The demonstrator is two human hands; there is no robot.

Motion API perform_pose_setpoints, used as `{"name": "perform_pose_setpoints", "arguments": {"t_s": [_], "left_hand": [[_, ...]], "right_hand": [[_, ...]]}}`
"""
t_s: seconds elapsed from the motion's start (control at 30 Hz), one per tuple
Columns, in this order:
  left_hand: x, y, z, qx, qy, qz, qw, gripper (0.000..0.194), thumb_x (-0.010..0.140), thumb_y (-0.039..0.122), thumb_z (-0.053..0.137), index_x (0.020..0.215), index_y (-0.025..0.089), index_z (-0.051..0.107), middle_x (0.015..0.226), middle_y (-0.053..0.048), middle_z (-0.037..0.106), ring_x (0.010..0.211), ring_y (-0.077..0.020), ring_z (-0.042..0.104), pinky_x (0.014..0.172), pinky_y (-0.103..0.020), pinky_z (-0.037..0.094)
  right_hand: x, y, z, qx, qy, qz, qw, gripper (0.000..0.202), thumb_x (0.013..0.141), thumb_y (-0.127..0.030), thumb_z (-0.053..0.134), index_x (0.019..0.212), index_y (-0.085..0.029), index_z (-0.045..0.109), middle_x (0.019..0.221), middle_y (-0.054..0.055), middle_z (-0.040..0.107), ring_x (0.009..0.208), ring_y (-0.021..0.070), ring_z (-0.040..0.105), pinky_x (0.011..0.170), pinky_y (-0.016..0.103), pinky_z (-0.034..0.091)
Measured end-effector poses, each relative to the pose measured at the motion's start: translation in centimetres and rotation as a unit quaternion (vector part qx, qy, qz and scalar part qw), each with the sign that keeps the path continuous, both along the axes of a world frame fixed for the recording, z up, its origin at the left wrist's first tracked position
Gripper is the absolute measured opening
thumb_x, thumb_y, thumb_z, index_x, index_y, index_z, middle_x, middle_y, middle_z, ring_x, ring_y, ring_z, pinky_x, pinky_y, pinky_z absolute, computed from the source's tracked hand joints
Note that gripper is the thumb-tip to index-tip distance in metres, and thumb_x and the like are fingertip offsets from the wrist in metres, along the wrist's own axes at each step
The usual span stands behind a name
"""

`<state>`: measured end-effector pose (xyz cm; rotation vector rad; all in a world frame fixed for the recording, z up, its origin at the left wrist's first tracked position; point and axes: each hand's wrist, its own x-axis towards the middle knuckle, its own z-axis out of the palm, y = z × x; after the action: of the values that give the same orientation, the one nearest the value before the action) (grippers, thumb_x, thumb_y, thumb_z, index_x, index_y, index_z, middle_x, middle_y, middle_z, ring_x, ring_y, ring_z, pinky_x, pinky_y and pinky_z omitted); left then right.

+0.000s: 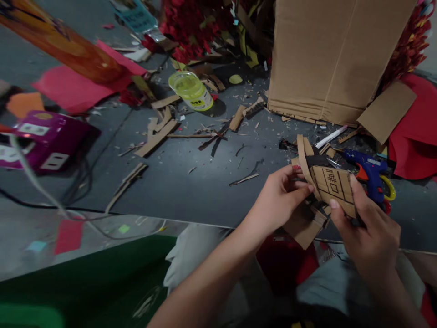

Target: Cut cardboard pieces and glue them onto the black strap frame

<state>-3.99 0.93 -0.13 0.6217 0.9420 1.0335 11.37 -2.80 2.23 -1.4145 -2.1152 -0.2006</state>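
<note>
A small cardboard piece [332, 184] with dark printed marks is gripped by my right hand [367, 223], thumb on its face and fingers at its far edge. My left hand [282, 196] pinches a narrow cardboard strip [303, 159] that curves up along the piece's left end. Whether strip and piece are joined, I cannot tell. Just beyond my right hand lies a blue glue gun [367, 166] with an orange trigger. Yellow and red handles [389, 187] show beside it, partly hidden. Below my hands, a loose cardboard flap [303, 228] overhangs the table's front edge.
A large cardboard box [331, 59] stands at the back right. Cardboard scraps [159, 136] litter the dark table [177, 182]. A yellow-green plastic cup [193, 91] stands mid-table. At left are a purple power outlet block [51, 141] with cables and red paper [75, 86].
</note>
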Motion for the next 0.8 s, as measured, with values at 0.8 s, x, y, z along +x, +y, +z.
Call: {"name": "perform_pose_setpoints", "arguments": {"t_s": [0.8], "left_hand": [[0.11, -0.22, 0.74, 0.001, -0.009, 0.013, 1.000, 0.022, 0.070, 0.021, 0.070, 0.091, 0.015, 0.066, 0.086, -0.003, 0.072, 0.077, -0.0136, 0.066, 0.077, -0.026, 0.053]], "right_hand": [[-0.69, -0.06, 0.14, 0.018, -0.029, -0.021, 0.999, 0.041, 0.088, -0.020, 0.058, 0.129, -0.023, 0.054, 0.084, 0.001, 0.075, 0.064, 0.0126, 0.068, 0.060, 0.018, 0.052]]}}
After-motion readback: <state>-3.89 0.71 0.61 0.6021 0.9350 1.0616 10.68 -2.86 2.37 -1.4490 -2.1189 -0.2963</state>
